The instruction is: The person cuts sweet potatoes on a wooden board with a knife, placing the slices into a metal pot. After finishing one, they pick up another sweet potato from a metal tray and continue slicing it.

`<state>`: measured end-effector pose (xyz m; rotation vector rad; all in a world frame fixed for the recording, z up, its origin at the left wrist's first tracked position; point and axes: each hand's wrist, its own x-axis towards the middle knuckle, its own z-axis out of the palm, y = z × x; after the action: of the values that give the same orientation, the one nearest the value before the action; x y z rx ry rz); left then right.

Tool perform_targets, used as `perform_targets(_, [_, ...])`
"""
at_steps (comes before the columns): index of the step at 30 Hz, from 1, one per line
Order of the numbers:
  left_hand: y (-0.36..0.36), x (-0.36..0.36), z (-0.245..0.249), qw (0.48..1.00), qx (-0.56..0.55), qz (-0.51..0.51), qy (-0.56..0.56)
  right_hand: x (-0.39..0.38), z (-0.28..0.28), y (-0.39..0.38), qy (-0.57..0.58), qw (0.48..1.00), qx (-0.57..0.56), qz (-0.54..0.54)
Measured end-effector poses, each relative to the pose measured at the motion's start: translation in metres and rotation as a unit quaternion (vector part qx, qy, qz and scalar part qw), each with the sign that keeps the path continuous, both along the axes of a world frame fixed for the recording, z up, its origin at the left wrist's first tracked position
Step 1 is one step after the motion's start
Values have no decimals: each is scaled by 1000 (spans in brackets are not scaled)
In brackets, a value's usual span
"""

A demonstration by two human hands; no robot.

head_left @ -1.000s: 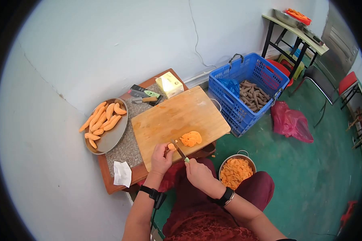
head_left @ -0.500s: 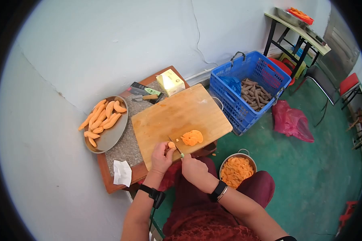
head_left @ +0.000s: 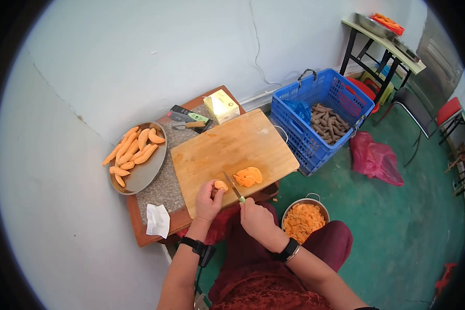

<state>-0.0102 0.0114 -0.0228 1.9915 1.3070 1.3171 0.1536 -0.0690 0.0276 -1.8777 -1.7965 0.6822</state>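
Note:
My left hand [head_left: 207, 200] pinches a short orange vegetable stub [head_left: 221, 185] at the near edge of a wooden cutting board [head_left: 227, 147]. In my right hand [head_left: 257, 218] is a small knife [head_left: 233, 186], its blade lifted just right of the stub. To the right of the blade, a pile of orange slices [head_left: 248, 176] lies on the board. Left of the board, a round metal tray [head_left: 142, 173] holds several peeled orange pieces [head_left: 133, 152].
A metal pot of orange slices [head_left: 302, 219] sits on the green floor by my right knee. A blue crate [head_left: 323, 116] with brown roots stands right of the small table. Behind the board lie a peeler [head_left: 188, 124] and a yellow box [head_left: 219, 106]. A red bag [head_left: 375, 160] lies on the floor.
The knife blade has risen from the board beside the stub. My right hand has drawn back slightly towards me.

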Motion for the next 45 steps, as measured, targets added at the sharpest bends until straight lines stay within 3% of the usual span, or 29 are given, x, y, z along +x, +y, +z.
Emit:
perform_targets(8, [-5,2,7,999,-31,21,8,-7,5,-12,-11,1000,26,12])
perform_targets(17, [-2,-1,-7,997,-51,29,-41,-17,-1,-9,-110,990,90,10])
perform_targets(23, [1,-1,-8,997,-51,24,-53,-22,-5,4,-139,988,59,24])
perform_targets(26, [-1,-2,-7,996,-59,11,-60,-22,-12,9,-139,984,112,13])
perform_targets(38, [-1,-1,2,998,-28,6,-48,-13,-17,13,-82,996,20,19])
perform_targets(45, [-4,1,8,998,-46,9,-29,-3,1,-5,-57,997,45,6])
